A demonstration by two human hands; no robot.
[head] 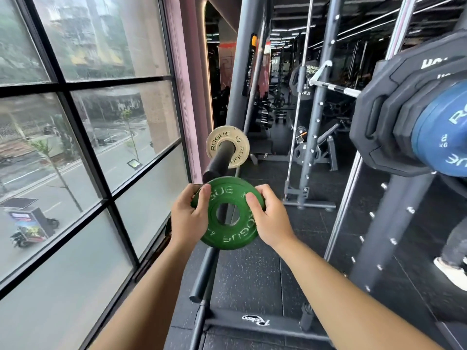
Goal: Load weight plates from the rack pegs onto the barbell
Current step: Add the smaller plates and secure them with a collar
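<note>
A small green Rogue plate is held in front of me by both hands. My left hand grips its left edge, thumb over the face. My right hand grips its right edge the same way. The plate's centre hole sits just in front of the end of a black peg, which points toward me. A small cream Rogue plate sits further back on that peg. On the right, the barbell carries black plates and a blue Rogue plate.
A large window fills the left side. Rack uprights stand ahead and to the right. A low black rack base and bar lie on the rubber floor below my arms. Another person's leg and shoe show at right.
</note>
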